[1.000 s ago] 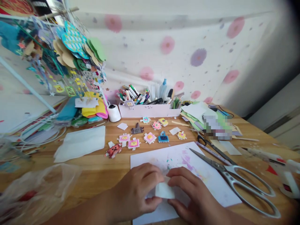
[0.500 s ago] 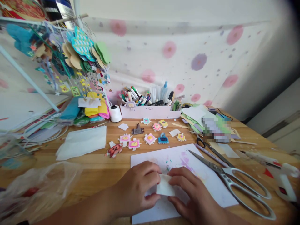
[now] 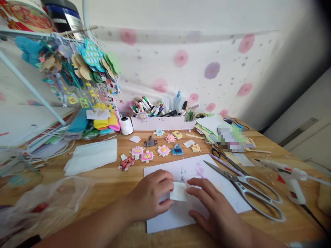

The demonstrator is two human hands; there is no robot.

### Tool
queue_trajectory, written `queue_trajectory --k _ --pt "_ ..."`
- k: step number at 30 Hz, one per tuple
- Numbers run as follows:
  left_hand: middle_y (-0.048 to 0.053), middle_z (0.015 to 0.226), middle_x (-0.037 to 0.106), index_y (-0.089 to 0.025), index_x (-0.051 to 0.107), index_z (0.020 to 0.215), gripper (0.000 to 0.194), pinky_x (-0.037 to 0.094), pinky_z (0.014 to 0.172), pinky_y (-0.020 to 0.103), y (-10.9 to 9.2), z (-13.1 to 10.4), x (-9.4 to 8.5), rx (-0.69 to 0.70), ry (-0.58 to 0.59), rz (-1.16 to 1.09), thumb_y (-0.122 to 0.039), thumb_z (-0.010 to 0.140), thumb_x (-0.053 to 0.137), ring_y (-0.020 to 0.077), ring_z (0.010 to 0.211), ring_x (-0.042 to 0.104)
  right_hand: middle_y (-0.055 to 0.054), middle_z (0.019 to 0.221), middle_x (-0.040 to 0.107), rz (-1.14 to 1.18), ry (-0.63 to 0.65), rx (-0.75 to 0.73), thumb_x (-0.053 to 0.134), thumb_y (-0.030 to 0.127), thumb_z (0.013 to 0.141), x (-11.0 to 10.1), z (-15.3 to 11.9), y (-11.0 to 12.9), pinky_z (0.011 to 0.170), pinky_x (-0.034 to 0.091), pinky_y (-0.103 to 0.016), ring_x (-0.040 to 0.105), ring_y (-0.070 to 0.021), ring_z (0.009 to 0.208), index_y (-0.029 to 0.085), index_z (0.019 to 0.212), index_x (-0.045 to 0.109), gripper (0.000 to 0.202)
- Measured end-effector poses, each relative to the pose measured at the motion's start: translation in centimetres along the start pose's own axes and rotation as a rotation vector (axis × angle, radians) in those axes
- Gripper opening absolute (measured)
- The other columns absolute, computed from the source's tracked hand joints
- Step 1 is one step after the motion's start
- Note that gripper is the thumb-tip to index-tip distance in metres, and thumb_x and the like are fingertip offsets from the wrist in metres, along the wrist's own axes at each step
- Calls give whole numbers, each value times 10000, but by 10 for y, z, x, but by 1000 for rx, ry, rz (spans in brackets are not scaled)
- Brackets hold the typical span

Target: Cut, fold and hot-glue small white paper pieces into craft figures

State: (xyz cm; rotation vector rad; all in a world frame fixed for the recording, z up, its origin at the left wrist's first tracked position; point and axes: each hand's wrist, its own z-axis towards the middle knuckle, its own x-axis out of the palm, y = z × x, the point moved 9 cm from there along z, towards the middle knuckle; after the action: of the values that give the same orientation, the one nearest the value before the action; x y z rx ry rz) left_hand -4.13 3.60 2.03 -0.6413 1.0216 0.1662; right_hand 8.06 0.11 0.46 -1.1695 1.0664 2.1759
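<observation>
Between thumb and fingers, my left hand [image 3: 155,194] pinches a small white piece of paper [image 3: 178,191] by its left side. At the paper's right edge, my right hand [image 3: 216,206] is spread, its thumb apart from the curved fingers and nothing gripped between them. Whether a right fingertip still touches the paper, I cannot tell. Both hands are over a white sheet [image 3: 168,220] with purple and green marks. Large metal scissors [image 3: 238,182] lie open across the sheet's right edge. Beyond the sheet lie several small coloured paper figures, including a pink one [image 3: 147,156] and a red one [image 3: 126,163].
A pen box [image 3: 162,124] stands at the back beside a white thread spool [image 3: 126,126]. White sheets [image 3: 90,156] and a clear plastic bag [image 3: 54,199] lie left. On the right are a glue gun [image 3: 289,181] and paper scraps [image 3: 212,122]. Paper ornaments [image 3: 90,57] hang upper left.
The right hand's fingers have loosened from the paper's right side, and its thumb is now farther from it. The left hand keeps its pinch. The camera view has shifted slightly.
</observation>
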Motion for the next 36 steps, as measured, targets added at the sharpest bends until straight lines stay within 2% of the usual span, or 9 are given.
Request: queue_trajectory --k 3,10,17,20,23,29,36 --pt "84 1033 615 -184 547 827 142 500 802 350 -5 -1 1 24 9 -2 -153 722 638 217 927 583 -101 1261 496 0 -9 31 614 146 770 -2 -4 -1 927 462 -415 503 -239 1125 246 1138 474 406" --pt "73 1036 617 -197 540 847 175 514 797 341 -16 2 6 69 21 -31 -115 717 626 214 937 592 -77 1228 533 4 -48 51 684 186 708 -6 -4 6 918 445 -382 506 -237 1098 219 974 517 316" --pt "79 1040 607 -183 544 859 211 503 818 356 -23 4 7 115 29 -62 -116 690 650 219 950 580 -58 1038 591 -63 -94 94 635 131 727 -9 -2 25 813 472 -352 554 -214 940 211 877 525 202" --pt "79 1095 592 -194 538 948 332 479 881 387 -20 2 5 98 11 -76 -155 660 699 238 1018 556 -60 1017 588 -103 -134 147 641 128 725 -11 -2 33 809 476 -351 554 -215 950 212 858 523 196" --pt "70 1089 595 -202 522 1021 453 474 877 405 -15 -1 6 78 20 -86 -222 630 748 246 1005 556 -61 985 594 -174 -139 179 634 125 733 -9 -2 43 774 486 -349 563 -210 912 209 836 524 173" --pt "93 1080 622 -182 532 1063 447 439 899 438 -12 -4 13 117 56 -28 -304 681 728 272 1019 559 -84 958 600 -317 -85 145 617 178 787 -2 9 64 768 490 -366 563 -217 906 193 833 535 95" --pt "70 978 646 -180 559 976 346 471 834 382 9 -3 7 33 26 -85 -253 679 720 245 941 595 -98 995 599 -238 -38 116 618 182 794 1 24 49 784 490 -373 567 -218 923 185 844 540 92"
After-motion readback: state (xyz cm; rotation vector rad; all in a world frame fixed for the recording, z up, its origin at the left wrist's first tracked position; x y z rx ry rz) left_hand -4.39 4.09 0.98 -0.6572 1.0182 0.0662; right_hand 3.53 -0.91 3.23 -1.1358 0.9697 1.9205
